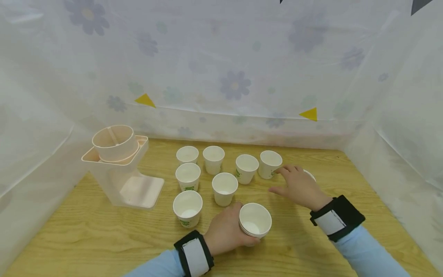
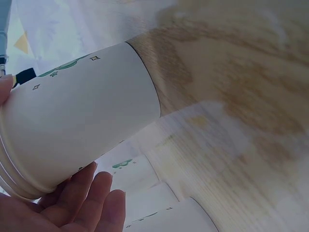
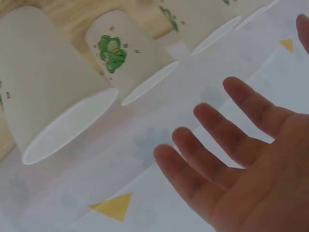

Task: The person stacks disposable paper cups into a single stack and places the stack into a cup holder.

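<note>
A: Left hand (image 1: 225,229): what is it doing?

B: Grasping. Its fingers (image 2: 79,191) are curling round a stack of nested cups (image 1: 255,221), several rims showing in the left wrist view. Stack is being held mouth up, near the front of the tabletop (image 1: 100,238). Whether its base is touching the wood, I cannot tell.

A: Right hand (image 1: 298,185)?

B: Released, holding nothing; fingers lying apart and nearly straight. It is hovering just beside the nearest cup (image 1: 267,171), overlapping it in the head view, while the right wrist view is showing a gap. Another rim (image 1: 310,176) is peeking out from behind the hand.

A: Other cups?

B: Seven single cups (image 1: 223,199) are standing upright in plain view, that nearest one included: three in a column at left, four spreading rightward. A pale plastic stand (image 1: 115,184) is standing left of them all.

A: Which step, then?

B: My reading: cups are being set out singly from the stack, left hand serving as holder, right as mover. Gathering them in is remaining possible; one moment is not settling it.

A: And the next move?

B: If setting out, it is calling for a light pinch on the stack's top rim, left hand steadying the lower cups. If gathering, for a grasp round the nearest cup without nudging its neighbour.
</note>
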`<state>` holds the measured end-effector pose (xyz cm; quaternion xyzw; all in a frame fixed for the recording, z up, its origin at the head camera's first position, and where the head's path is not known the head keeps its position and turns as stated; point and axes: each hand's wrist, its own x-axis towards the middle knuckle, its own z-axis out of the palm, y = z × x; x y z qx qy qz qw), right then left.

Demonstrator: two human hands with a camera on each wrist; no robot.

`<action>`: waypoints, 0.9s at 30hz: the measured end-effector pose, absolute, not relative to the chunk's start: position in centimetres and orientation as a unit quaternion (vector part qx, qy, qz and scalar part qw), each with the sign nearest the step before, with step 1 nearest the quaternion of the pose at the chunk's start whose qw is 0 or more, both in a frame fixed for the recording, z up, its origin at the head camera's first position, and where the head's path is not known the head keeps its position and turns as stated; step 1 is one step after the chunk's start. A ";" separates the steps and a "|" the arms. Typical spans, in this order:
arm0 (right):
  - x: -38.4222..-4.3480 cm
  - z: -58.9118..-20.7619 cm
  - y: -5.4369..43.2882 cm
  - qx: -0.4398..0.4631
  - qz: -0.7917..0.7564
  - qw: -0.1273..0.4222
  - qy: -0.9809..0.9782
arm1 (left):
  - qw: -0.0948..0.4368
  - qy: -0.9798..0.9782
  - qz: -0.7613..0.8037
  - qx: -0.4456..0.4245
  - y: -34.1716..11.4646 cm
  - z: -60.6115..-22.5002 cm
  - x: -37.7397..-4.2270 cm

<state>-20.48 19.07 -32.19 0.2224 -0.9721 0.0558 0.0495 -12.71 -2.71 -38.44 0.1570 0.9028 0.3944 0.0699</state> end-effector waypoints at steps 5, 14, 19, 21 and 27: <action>-22.0 -33.3 20.6 0.177 0.078 0.053 -0.980 | 0.068 0.905 0.391 0.153 -2.7 -38.3 -12.6; -23.8 -35.0 22.7 0.105 0.106 -0.012 -0.989 | 0.060 0.907 0.384 0.160 -2.7 -38.3 -12.5; -24.2 -35.2 23.4 0.090 0.111 -0.022 -0.989 | 0.055 0.908 0.382 0.161 -2.7 -38.4 -12.6; -24.2 -35.1 23.5 0.090 0.109 -0.017 -0.990 | 0.053 0.907 0.384 0.163 -2.7 -38.5 -12.6; -24.1 -34.9 23.8 0.095 0.106 -0.024 -0.989 | 0.054 0.906 0.388 0.161 -2.6 -38.5 -12.6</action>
